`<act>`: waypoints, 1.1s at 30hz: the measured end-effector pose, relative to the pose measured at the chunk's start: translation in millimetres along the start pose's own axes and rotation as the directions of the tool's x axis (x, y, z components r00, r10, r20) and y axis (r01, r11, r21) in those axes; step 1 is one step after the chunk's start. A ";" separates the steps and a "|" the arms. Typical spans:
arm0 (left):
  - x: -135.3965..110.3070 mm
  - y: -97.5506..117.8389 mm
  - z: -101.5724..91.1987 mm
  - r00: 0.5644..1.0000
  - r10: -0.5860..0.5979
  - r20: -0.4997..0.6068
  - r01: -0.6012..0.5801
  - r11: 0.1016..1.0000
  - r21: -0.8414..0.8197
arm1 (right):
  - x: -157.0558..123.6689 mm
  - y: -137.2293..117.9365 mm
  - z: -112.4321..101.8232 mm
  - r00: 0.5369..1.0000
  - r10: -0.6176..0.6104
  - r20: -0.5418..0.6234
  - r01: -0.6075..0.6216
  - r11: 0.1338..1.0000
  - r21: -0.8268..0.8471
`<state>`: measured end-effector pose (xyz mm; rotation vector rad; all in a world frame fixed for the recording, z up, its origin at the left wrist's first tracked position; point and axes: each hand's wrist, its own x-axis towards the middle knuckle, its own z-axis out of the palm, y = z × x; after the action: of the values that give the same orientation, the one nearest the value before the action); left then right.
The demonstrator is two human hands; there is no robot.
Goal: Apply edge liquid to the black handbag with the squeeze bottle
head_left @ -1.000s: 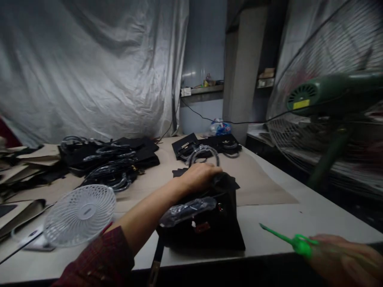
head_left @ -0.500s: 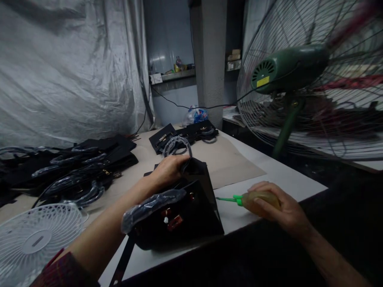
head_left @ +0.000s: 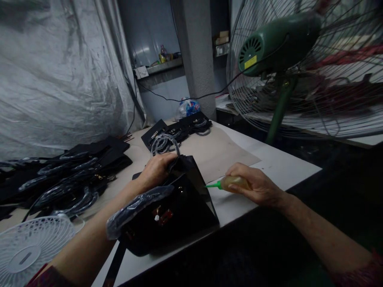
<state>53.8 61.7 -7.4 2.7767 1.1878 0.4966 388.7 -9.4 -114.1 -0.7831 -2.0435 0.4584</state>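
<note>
From afar I am clamping my left grip point(head_left: 157, 170) on the far upper edge of a boxy black bag point(head_left: 182, 223), its handle point(head_left: 140, 204) sheathed in crinkled plastic, near on the pale tabletop point(head_left: 287, 167), while my right grip point(head_left: 254, 184) is clasping a rounded, translucent amber bottle point(head_left: 235, 183), its tapered green nozzle point(head_left: 214, 185) pointing left at the bag.

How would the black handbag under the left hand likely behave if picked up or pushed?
Probably fairly stiff: the black handbag shows a straight side edge and little sag. Its front handle, wrapped in shiny clear plastic, may be slippery to grab. Pushed towards the wearer, it could tip off, standing so near the edge of the table.
</note>
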 end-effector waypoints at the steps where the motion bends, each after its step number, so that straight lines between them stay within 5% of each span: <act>1: -0.2 -0.1 -0.1 1.000 -0.001 0.002 0.001 1.000 0.010 | 1.0 -0.6 -0.2 1.000 -0.010 0.030 0.010 1.000 -0.005; 23: -4.8 0.4 1.8 0.999 0.046 0.000 -0.046 0.999 0.017 | 7.6 -4.7 -7.2 0.973 -0.111 0.202 0.123 0.991 -0.047; 33: -8.5 7.9 0.0 0.998 0.059 0.022 -0.059 0.998 0.033 | 4.7 -4.5 -6.6 0.988 -0.099 0.117 0.105 0.993 -0.046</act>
<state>53.8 50.1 -8.1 2.8452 1.1229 0.4558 390.7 -9.3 -105.0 -0.6929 -2.1984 0.4023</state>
